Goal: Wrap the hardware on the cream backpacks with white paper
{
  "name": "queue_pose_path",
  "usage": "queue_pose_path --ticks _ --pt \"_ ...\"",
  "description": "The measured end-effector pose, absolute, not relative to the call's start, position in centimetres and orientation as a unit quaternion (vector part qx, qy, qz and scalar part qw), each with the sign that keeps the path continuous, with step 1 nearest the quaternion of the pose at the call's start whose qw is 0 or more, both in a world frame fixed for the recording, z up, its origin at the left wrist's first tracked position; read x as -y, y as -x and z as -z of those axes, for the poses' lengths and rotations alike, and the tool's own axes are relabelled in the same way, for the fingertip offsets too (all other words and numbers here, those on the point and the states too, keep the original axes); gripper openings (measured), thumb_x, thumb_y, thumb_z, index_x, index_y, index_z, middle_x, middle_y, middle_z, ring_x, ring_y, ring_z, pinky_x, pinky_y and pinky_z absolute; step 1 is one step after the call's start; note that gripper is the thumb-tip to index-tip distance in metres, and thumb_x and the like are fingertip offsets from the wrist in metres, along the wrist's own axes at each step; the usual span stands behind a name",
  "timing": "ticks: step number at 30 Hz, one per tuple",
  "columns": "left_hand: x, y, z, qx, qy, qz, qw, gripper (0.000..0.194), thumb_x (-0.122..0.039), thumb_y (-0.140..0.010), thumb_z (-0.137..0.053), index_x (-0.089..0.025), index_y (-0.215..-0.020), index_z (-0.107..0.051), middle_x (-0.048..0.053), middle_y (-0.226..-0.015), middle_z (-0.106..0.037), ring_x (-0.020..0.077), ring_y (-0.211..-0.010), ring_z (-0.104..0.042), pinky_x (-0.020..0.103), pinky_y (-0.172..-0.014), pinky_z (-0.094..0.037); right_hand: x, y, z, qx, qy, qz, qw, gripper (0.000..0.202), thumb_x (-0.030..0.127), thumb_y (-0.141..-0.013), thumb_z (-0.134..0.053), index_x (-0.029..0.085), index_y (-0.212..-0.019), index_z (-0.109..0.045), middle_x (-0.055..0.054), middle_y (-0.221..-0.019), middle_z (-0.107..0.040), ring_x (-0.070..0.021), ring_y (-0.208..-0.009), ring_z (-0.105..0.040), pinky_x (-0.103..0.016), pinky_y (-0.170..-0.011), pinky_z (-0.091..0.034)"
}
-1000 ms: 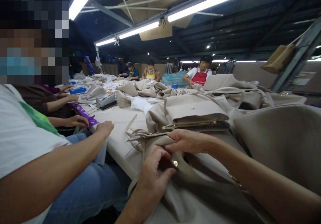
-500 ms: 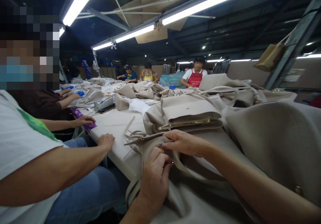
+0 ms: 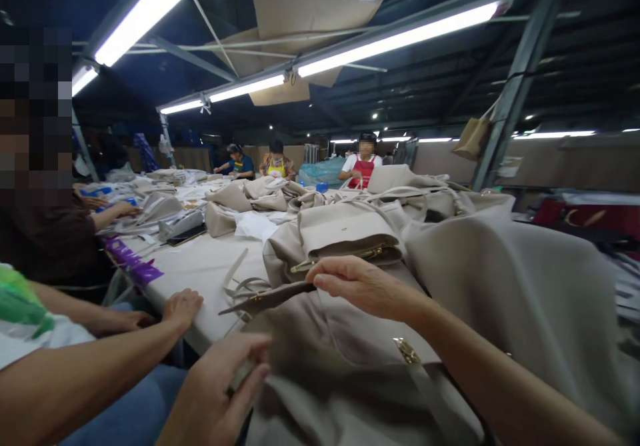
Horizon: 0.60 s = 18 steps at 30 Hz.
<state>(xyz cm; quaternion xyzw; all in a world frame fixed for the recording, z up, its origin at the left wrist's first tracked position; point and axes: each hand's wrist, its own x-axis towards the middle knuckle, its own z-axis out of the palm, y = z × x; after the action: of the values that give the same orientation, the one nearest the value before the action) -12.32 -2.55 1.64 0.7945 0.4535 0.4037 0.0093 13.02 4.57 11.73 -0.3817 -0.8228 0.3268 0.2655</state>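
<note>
A beige handbag lies slouched on the table in front of me, with a gold metal fitting on its near side. My right hand comes in over it from the right, its thumb and fingers closed at the bag's upper edge. Low and to the left, my left hand is curled and blurred beside the bag; a beige strip shows between thumb and finger, too unclear to name. Just behind stands another beige bag with a gold zipper along its opening. Thin beige straps spread out at the left.
A large beige bag bulges at my right. Close on my left, a co-worker's hand rests on the table edge. Purple plastic, a phone and heaped bag pieces cover parts of the table. Several people work farther back.
My left hand has come off the bag's front, down and to the left. The right hand stays at the upper edge. The gold fitting now shows, and my view has turned right.
</note>
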Motion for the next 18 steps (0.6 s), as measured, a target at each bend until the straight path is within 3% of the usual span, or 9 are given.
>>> queue_pose_path --ticks 2,4,6,8,11,13,16,18 --pt "2.9 11.3 -1.8 -0.425 -0.810 -0.403 0.033 0.015 -0.023 -0.090 -0.054 -0.026 -0.087 -0.068 -0.001 -0.076 -0.072 0.0154 -0.072 -0.070 0.019 -0.067 -0.056 -3.4 -15.1 -12.1 0.809 0.421 -0.292 0.287 0.028 0.037 -0.090 -0.047 0.017 -0.088 -0.067 -0.001 -0.082 -0.063 -0.0160 -0.077 -0.054 -0.027 -0.071 -0.041" --pt "3.2 9.9 -2.9 -0.389 -0.828 -0.403 0.022 0.022 -0.018 -0.089 -0.052 -0.026 -0.102 -0.068 0.003 -0.101 -0.075 0.0178 -0.093 -0.071 0.022 -0.082 -0.057 -2.2 -17.7 -11.7 0.789 0.476 -0.251 0.296 0.026 0.036 -0.089 -0.048 0.018 -0.082 -0.065 -0.002 -0.080 -0.064 -0.0170 -0.078 -0.056 -0.027 -0.072 -0.042" --pt "3.3 8.4 -4.3 -0.354 -0.849 -0.392 0.004 0.039 -0.015 -0.087 -0.052 -0.027 -0.123 -0.062 0.006 -0.133 -0.064 0.0214 -0.121 -0.061 0.030 -0.100 -0.051 -1.1 -20.3 -10.7 0.761 0.530 -0.222 0.301 0.026 0.037 -0.089 -0.047 0.019 -0.077 -0.062 -0.001 -0.076 -0.062 -0.0170 -0.075 -0.055 -0.028 -0.070 -0.041" --pt "3.0 6.7 -5.6 -0.331 -0.875 -0.353 0.009 0.045 -0.017 -0.085 -0.056 -0.027 -0.128 -0.060 0.007 -0.144 -0.055 0.0231 -0.131 -0.053 0.036 -0.107 -0.047 0.1 -22.5 -9.5 0.729 0.579 -0.209 0.299 0.029 0.040 -0.090 -0.045 0.020 -0.077 -0.060 0.000 -0.074 -0.061 -0.0174 -0.072 -0.054 -0.028 -0.067 -0.041" --pt "1.8 3.7 -6.3 -0.327 -0.908 -0.259 0.033 0.059 -0.021 -0.077 -0.066 -0.021 -0.135 -0.056 0.011 -0.149 -0.050 0.0305 -0.136 -0.045 0.047 -0.111 -0.041 1.4 -24.5 -8.0 0.690 0.629 -0.191 0.303 0.030 0.044 -0.090 -0.043 0.021 -0.082 -0.061 -0.002 -0.079 -0.064 -0.0201 -0.078 -0.058 -0.030 -0.071 -0.043" --pt "0.7 1.9 -6.0 -0.342 -0.918 -0.196 0.038 0.064 -0.014 -0.073 -0.063 -0.017 -0.136 -0.056 0.012 -0.149 -0.049 0.0336 -0.138 -0.043 0.052 -0.114 -0.036 2.0 -24.8 -7.6 0.681 0.636 -0.183 0.313 0.029 0.044 -0.090 -0.044 0.022 -0.088 -0.062 -0.003 -0.085 -0.067 -0.0216 -0.084 -0.061 -0.031 -0.076 -0.044" --pt "-1.1 0.5 -5.5 -0.402 -0.897 -0.181 0.013 0.070 0.001 -0.068 -0.049 -0.014 -0.136 -0.056 0.011 -0.145 -0.053 0.0282 -0.136 -0.046 0.045 -0.116 -0.033 3.0 -24.1 -7.6 0.686 0.644 -0.118 0.316 0.023 0.042 -0.087 -0.051 0.022 -0.088 -0.062 -0.003 -0.087 -0.068 -0.0214 -0.083 -0.063 -0.031 -0.075 -0.045" --pt "-2.0 0.6 -5.4 -0.472 -0.855 -0.215 -0.020 0.065 -0.001 -0.074 -0.046 -0.013 -0.137 -0.054 0.013 -0.141 -0.057 0.0268 -0.131 -0.051 0.042 -0.112 -0.039 3.8 -23.3 -7.8 0.702 0.645 -0.063 0.296 0.021 0.040 -0.087 -0.053 0.022 -0.079 -0.060 -0.003 -0.081 -0.066 -0.0195 -0.075 -0.062 -0.029 -0.069 -0.044"
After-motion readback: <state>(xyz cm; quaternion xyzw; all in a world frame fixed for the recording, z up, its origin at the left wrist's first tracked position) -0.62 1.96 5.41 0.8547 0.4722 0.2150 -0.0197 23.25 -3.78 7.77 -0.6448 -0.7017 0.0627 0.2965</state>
